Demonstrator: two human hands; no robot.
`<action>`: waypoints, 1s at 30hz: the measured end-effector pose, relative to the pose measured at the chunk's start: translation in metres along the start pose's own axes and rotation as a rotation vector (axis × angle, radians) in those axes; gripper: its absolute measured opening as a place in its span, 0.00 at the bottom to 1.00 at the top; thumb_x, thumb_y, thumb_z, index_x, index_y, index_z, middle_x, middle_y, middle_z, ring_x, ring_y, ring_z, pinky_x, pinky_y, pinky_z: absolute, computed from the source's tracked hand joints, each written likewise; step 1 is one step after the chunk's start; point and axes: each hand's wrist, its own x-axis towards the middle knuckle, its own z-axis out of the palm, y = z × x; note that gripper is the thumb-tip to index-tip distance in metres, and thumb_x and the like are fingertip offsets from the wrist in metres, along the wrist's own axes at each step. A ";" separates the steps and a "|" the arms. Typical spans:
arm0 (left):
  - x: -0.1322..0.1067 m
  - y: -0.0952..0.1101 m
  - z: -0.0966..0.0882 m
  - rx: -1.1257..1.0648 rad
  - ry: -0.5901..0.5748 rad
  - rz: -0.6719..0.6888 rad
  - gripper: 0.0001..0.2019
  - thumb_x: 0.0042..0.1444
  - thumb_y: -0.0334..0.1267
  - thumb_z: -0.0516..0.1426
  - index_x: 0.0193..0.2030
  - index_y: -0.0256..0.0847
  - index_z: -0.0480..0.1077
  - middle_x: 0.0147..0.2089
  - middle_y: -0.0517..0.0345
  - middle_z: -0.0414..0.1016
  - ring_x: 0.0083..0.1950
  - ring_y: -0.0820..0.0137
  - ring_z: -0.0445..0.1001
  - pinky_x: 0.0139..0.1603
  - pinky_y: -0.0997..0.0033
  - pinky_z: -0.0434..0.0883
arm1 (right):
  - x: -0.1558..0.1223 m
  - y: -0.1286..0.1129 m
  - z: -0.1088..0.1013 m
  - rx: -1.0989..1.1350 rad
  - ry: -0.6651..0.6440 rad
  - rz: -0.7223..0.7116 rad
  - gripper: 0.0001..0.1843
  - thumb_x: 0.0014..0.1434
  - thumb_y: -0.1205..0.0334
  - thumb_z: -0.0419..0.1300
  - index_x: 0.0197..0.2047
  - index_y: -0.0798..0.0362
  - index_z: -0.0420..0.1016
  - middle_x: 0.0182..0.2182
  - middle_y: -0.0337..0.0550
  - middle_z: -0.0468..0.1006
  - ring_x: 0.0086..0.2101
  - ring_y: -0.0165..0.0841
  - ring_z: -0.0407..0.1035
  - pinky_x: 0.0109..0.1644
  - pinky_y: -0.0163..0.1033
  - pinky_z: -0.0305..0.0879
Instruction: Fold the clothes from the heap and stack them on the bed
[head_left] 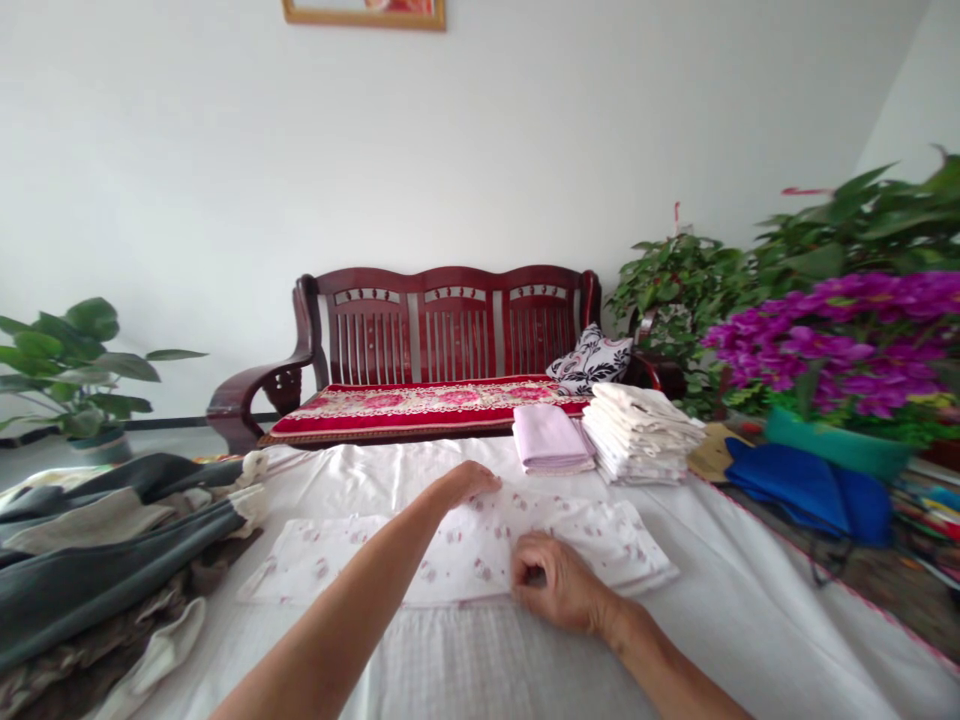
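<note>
A white cloth with small pink flowers [330,560] lies partly folded on the white-covered table [750,640]. My left hand [469,483] reaches forward and rests palm down on the cloth's far edge, fingers stretched flat. My right hand [553,580] sits on the near edge of the same cloth, its fingers curled and pinching the fabric.
A folded lilac cloth [549,438] and a stack of folded white cloths [639,432] lie at the table's far side. A heap of grey and beige fabric [97,560] lies left. Blue cloth [802,490], purple flowers [847,350], a wooden bench [442,340] and plants surround.
</note>
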 end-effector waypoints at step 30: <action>-0.158 -0.061 0.029 0.443 0.172 0.530 0.08 0.61 0.32 0.59 0.45 0.46 0.76 0.46 0.58 0.78 0.49 0.64 0.73 0.50 0.67 0.69 | -0.049 0.019 -0.115 -0.594 0.223 1.057 0.22 0.63 0.46 0.50 0.46 0.49 0.79 0.51 0.53 0.80 0.46 0.46 0.76 0.43 0.44 0.68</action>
